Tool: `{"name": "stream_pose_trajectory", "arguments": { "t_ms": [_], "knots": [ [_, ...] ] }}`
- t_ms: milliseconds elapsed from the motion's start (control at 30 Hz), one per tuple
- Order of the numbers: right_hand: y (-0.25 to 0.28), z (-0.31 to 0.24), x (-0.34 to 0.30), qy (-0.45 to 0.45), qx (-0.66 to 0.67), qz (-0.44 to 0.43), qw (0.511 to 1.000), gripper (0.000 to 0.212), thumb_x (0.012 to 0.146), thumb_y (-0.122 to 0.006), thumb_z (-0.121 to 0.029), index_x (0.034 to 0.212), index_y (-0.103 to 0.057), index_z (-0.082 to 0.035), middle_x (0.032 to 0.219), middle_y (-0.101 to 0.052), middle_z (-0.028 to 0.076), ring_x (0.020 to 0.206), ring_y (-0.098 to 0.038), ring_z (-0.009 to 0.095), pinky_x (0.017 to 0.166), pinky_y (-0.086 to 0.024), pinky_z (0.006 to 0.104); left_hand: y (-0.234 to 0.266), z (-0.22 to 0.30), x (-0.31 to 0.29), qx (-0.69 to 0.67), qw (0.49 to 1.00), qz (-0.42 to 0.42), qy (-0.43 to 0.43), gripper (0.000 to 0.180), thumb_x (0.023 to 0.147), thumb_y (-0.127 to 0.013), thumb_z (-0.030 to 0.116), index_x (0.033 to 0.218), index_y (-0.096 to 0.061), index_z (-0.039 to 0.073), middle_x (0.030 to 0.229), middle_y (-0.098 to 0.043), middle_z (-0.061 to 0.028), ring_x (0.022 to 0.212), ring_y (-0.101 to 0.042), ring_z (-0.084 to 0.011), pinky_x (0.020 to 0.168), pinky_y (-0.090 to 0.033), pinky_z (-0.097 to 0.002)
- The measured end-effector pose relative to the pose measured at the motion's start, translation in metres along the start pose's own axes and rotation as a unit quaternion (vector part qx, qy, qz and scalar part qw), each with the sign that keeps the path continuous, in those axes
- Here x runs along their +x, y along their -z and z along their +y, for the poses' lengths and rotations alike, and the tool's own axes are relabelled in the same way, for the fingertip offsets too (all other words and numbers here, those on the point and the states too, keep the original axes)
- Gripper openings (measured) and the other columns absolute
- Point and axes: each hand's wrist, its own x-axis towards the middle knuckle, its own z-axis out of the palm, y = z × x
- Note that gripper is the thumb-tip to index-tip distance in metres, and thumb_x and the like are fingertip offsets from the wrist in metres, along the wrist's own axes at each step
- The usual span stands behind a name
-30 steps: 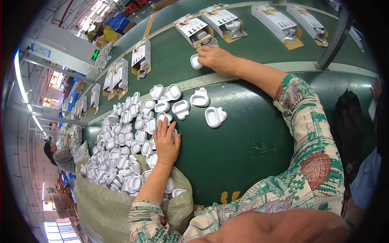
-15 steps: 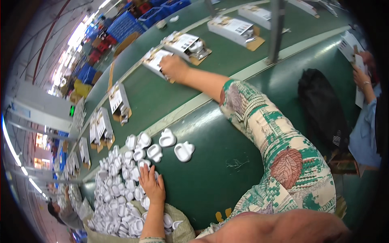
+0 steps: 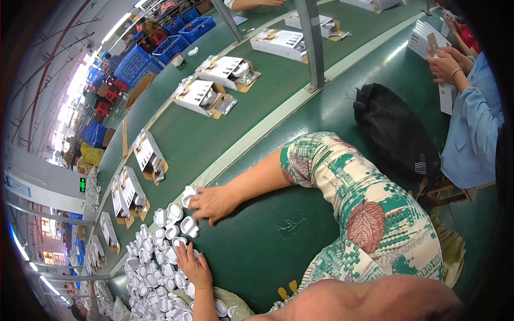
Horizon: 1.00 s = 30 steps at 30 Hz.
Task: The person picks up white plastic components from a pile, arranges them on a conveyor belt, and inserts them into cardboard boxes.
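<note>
A heap of small white plastic pieces [image 3: 152, 278], each with a rounded hollow, lies at the lower left. My left hand [image 3: 195, 269] rests at the heap's right edge, fingers spread over the pieces and closed on nothing. Just beyond it, my right hand [image 3: 218, 204] reaches in low over the green tabletop with its fingers apart. Its fingertips are at a white piece [image 3: 188, 197] on the edge of the heap. Another loose piece [image 3: 189, 227] lies just below these fingers. What is under my right palm is hidden.
Beyond a pale rail runs a green belt [image 3: 214, 134] with opened printed boxes [image 3: 201, 97] in a row. A metal post [image 3: 310, 48] rises from the rail. A black bag [image 3: 393, 131] lies at right, near a co-worker's hands [image 3: 447, 65] holding a white box.
My right hand has come back from a box on the belt to the white pieces. My left hand stays at the heap. The view has shifted, and the co-worker's hands show more.
</note>
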Motion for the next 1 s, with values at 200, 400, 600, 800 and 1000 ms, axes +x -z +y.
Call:
{"name": "stream_pose_trajectory", "arguments": {
  "t_ms": [200,400,600,800,1000],
  "knots": [
    [0.033,0.006,-0.016,-0.088,-0.091,0.007,0.992,0.035,0.068,-0.068,-0.029,0.09,-0.056,-0.005,0.097,-0.053,0.012,0.098,-0.053,0.028,0.08,-0.044,0.0445,-0.006,0.0,0.004,-0.027,0.998,0.048,-0.033,0.041,0.079,-0.058,0.015,0.12,-0.053,0.01,0.136,-0.041,-0.0152,0.127,-0.034,-0.0364,0.103,-0.022,-0.0505],
    [0.035,0.01,-0.014,-0.022,-0.081,-0.002,0.996,0.02,0.073,-0.063,-0.025,0.079,-0.058,-0.006,0.092,-0.055,0.009,0.096,-0.052,0.025,0.081,-0.044,0.0408,0.002,0.008,0.008,-0.013,0.999,0.037,-0.019,0.042,0.079,-0.06,0.019,0.119,-0.052,0.012,0.138,-0.039,-0.0105,0.13,-0.032,-0.0334,0.103,-0.022,-0.0541],
    [0.034,0.031,-0.006,-0.04,-0.124,0.092,0.987,0.014,0.074,-0.06,-0.018,0.08,-0.057,-0.006,0.089,-0.055,0.008,0.092,-0.052,0.025,0.081,-0.042,0.0378,0.004,0.003,0.0,-0.016,0.999,0.039,-0.009,0.041,0.078,-0.06,0.019,0.118,-0.053,0.013,0.139,-0.038,-0.0098,0.131,-0.03,-0.0317,0.104,-0.021,-0.054],
    [0.042,0.122,0.022,-0.113,-0.234,0.094,0.961,0.011,0.073,-0.058,-0.016,0.077,-0.06,-0.006,0.09,-0.056,0.009,0.091,-0.054,0.026,0.075,-0.045,0.0371,0.003,0.008,-0.001,-0.017,0.999,0.037,-0.006,0.04,0.078,-0.06,0.019,0.118,-0.053,0.013,0.139,-0.038,-0.0097,0.131,-0.03,-0.0313,0.104,-0.021,-0.054],
    [0.051,0.18,0.025,-0.21,-0.337,0.164,0.903,0.013,0.073,-0.058,-0.014,0.085,-0.06,-0.008,0.092,-0.056,0.007,0.092,-0.054,0.024,0.074,-0.044,0.0396,0.002,0.012,0.005,-0.028,0.999,0.039,-0.013,0.041,0.079,-0.06,0.02,0.119,-0.053,0.013,0.139,-0.038,-0.0091,0.131,-0.031,-0.0303,0.104,-0.021,-0.053]
  ]
}}
